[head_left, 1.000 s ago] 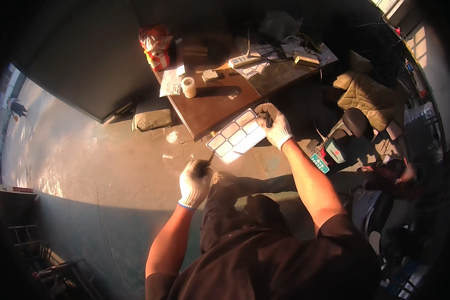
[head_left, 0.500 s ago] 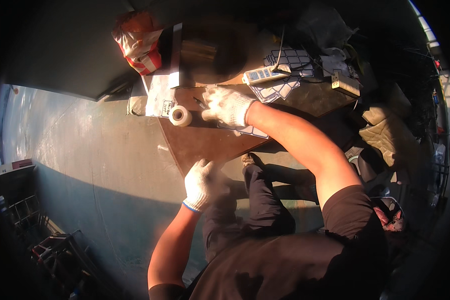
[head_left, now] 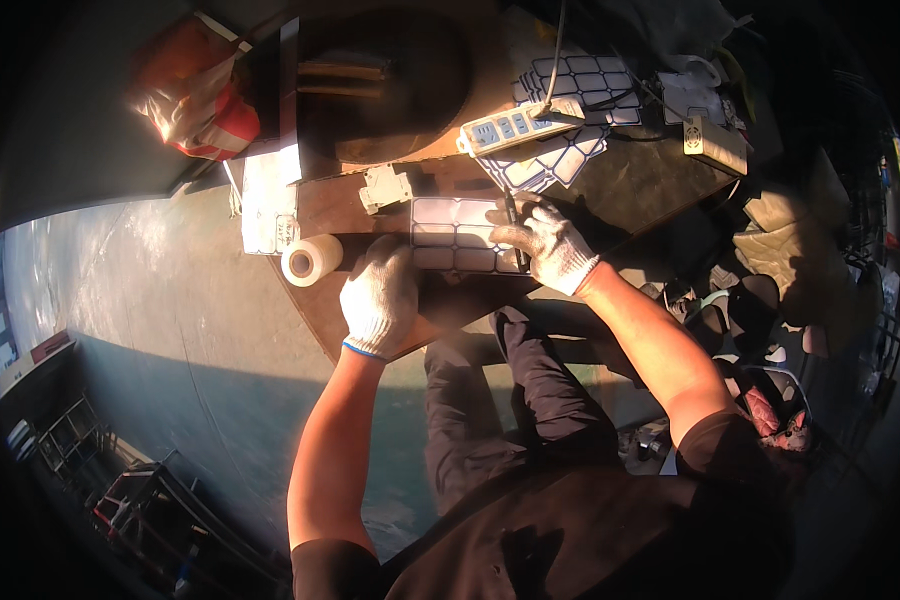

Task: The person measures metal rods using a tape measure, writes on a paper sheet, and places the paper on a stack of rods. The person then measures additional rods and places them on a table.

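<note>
A: From the head camera we see both gloved hands on a white sheet of rounded-rectangle labels (head_left: 457, 235) lying flat on the brown wooden board (head_left: 370, 330). What do we make of the left hand (head_left: 380, 298)?

B: We see it palm down, fingers together, pressing on the sheet's lower left corner and the board just below it. It grips nothing.

A: And the right hand (head_left: 550, 245)?

B: It rests on the sheet's right edge, fingers curled around a dark slim tool (head_left: 515, 225), perhaps a pen or a blade; we cannot tell which. The tool's tip points toward the sheet.

A: Around them?

B: Just left of the left hand we see a roll of pale tape (head_left: 312, 259) at the board's edge. Above the sheet lies a white power strip (head_left: 520, 125) with a cable plugged in, and under it more label sheets (head_left: 570, 90) fanned out. To the upper left sits a red and white bag (head_left: 195, 90). Below the board we see the person's dark trousers (head_left: 530, 390).
</note>
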A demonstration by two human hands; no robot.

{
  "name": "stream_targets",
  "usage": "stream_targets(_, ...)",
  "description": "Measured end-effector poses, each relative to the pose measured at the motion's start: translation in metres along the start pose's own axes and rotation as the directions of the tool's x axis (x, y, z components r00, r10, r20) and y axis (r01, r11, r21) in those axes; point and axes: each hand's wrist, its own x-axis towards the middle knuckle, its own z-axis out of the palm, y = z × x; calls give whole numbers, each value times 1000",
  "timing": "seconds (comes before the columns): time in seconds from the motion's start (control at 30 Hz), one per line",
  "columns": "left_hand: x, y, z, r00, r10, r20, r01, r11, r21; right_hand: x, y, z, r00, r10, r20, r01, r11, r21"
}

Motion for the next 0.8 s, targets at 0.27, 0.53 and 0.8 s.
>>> stream_targets(0.27, -24, 39, 15, 985, 77, 156, -76, 997, -13, -14, 16, -21, 976, 186, -114, -203, 965, -168)
stream_targets(0.53, -34, 35, 20, 980, 153, 131, -153, 988, -13, -27, -52, -8, 694, 715, -82, -248, 344, 906)
stream_targets(0.8, -35, 10, 34, 930, 327, 168, -336, 941, 31, 6, -70, 43, 883, 411, -227, -214, 783, 584)
